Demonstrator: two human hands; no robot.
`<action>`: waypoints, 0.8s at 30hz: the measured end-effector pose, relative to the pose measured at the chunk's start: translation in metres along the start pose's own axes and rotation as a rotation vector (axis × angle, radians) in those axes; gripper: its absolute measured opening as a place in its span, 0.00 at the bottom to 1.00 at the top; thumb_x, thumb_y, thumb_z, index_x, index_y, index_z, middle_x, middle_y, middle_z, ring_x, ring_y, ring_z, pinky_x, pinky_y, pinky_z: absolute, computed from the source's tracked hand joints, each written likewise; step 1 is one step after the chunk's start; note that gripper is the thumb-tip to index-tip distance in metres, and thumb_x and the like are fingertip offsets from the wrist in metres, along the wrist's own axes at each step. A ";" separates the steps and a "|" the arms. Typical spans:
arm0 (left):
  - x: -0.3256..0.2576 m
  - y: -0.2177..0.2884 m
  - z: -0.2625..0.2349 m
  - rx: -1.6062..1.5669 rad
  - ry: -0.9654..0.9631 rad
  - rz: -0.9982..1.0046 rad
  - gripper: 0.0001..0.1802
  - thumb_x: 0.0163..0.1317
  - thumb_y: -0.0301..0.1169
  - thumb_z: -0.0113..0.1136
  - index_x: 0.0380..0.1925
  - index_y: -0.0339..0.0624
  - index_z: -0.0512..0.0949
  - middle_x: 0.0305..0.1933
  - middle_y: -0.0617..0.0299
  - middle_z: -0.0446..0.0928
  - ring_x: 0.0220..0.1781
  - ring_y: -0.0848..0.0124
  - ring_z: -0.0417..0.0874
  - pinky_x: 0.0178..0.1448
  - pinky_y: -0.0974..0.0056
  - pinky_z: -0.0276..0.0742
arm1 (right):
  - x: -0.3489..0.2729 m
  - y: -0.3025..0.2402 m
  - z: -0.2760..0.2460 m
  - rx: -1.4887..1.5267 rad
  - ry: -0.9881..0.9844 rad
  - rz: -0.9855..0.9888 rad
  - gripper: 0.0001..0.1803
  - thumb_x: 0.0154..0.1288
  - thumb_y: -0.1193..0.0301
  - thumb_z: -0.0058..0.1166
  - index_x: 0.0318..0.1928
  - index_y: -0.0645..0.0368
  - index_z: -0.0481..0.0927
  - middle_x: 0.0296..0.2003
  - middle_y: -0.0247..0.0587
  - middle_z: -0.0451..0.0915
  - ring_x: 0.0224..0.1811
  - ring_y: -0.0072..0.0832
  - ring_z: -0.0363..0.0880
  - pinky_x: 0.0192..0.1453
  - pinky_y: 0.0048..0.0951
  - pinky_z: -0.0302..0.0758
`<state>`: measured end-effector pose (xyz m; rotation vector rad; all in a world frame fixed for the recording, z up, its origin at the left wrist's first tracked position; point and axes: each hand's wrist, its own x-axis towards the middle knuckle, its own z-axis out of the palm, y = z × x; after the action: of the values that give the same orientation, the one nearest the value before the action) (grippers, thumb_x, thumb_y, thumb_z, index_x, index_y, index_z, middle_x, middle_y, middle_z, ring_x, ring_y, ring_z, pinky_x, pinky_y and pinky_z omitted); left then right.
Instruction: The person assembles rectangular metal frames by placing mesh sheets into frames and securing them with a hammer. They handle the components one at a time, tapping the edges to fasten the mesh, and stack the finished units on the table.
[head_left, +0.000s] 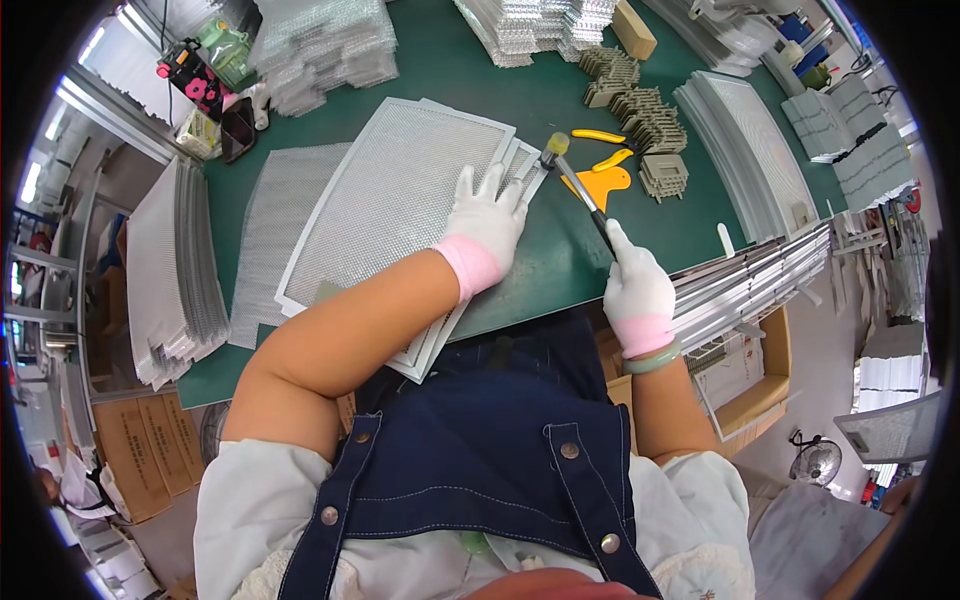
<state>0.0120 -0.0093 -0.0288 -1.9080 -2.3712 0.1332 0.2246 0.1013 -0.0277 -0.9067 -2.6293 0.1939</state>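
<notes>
1. My right hand point(638, 290), gloved white, has its grip closed around the dark handle of a small mallet point(578, 185), whose head hovers at the corner of the framed mesh panel point(395, 195).
2. My left hand point(487, 222) lies flat, fingers spread, on that panel, apparently pinning it steady on the green worktop point(560, 260).
3. Beyond the mallet lie an orange scraper point(603, 184) and yellow-handled pliers point(600, 136), close enough to reach.
4. Stacks of mesh sheets point(170, 270) flank the worktop.
</notes>
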 end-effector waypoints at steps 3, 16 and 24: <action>0.000 0.001 -0.002 0.007 -0.018 -0.010 0.25 0.65 0.34 0.53 0.63 0.46 0.76 0.72 0.55 0.67 0.80 0.51 0.53 0.79 0.35 0.43 | 0.004 0.005 0.007 -0.025 -0.032 -0.060 0.34 0.63 0.76 0.53 0.70 0.42 0.69 0.36 0.46 0.78 0.33 0.46 0.82 0.37 0.45 0.80; 0.003 -0.046 -0.014 -0.158 0.214 -0.125 0.20 0.60 0.38 0.58 0.50 0.41 0.80 0.62 0.48 0.74 0.66 0.48 0.72 0.72 0.42 0.62 | -0.006 0.022 0.002 0.608 -0.024 0.289 0.33 0.65 0.80 0.51 0.71 0.58 0.68 0.40 0.44 0.82 0.28 0.30 0.80 0.34 0.32 0.79; -0.050 -0.191 -0.004 -0.124 -0.189 -0.819 0.23 0.70 0.47 0.51 0.45 0.38 0.82 0.49 0.47 0.84 0.52 0.51 0.85 0.60 0.51 0.78 | -0.021 -0.003 -0.005 1.351 -0.242 0.738 0.29 0.72 0.76 0.51 0.72 0.66 0.64 0.29 0.31 0.75 0.20 0.14 0.70 0.22 0.16 0.69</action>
<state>-0.1619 -0.0985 -0.0020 -0.8423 -3.1244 0.1023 0.2402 0.0866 -0.0282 -1.1826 -1.4891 1.9821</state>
